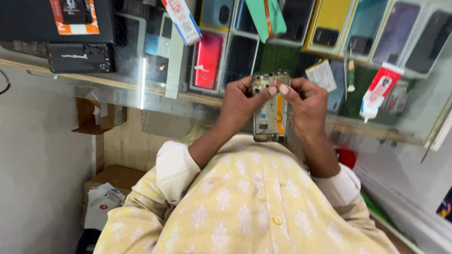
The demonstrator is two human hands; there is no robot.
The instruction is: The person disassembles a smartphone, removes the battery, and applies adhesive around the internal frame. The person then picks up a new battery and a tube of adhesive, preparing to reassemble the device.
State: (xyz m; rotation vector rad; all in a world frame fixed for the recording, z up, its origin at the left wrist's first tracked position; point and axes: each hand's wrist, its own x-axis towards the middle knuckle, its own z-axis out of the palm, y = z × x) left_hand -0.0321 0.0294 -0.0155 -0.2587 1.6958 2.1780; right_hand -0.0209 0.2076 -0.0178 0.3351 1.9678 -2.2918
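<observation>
An opened phone with its back cover off shows its inner frame and an orange flex cable running down its length. I hold it upright in front of my chest, above the glass counter. My left hand grips its left edge, thumb pressed on the top end. My right hand grips the right edge, its thumb tip touching the top of the orange cable beside the left thumb.
The glass counter covers trays of phones, among them a red phone. A white and red glue tube and a green-handled tool lie at the right. A dark phone back lies at the left. Cardboard boxes sit on the floor.
</observation>
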